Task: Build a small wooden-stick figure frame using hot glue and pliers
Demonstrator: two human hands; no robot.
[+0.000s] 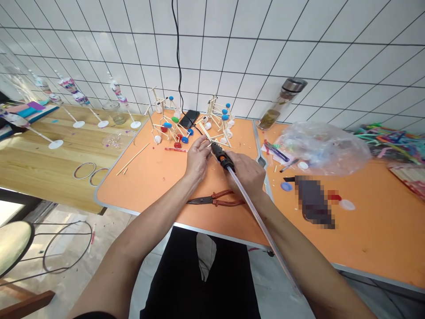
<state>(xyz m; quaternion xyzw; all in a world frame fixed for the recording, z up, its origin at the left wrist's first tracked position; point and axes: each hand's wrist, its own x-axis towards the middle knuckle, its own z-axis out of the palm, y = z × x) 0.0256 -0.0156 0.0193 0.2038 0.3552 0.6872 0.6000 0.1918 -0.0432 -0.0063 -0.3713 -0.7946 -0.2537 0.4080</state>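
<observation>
an orange table (149,177) fills the middle and right of the scene, and a wooden table (40,164) adjoins it on the left. a crumpled clear plastic bag (325,148) lies far right on the orange top, with a glass bottle (280,104) tilted against the tiled wall just left of it. two stick frames with coloured caps (168,124) (219,119) stand at the far edge, and a dark phone (189,118) lies between them.

at the table's centre, the right hand (247,175) is wrapped tightly round a black glue gun (221,155) with an orange ring. its nozzle points far-left, and a long clear glue stick (259,221) trails from its back towards the near right. the left hand (198,157), just left of the nozzle, has its fingers pinched together on a thin wooden stick (204,130), whose near end meets the nozzle tip.

red-handled pliers (215,200) lie flat on the table, just near of both hands. two metal rings (84,170) rest on the wooden table by the seam.
</observation>
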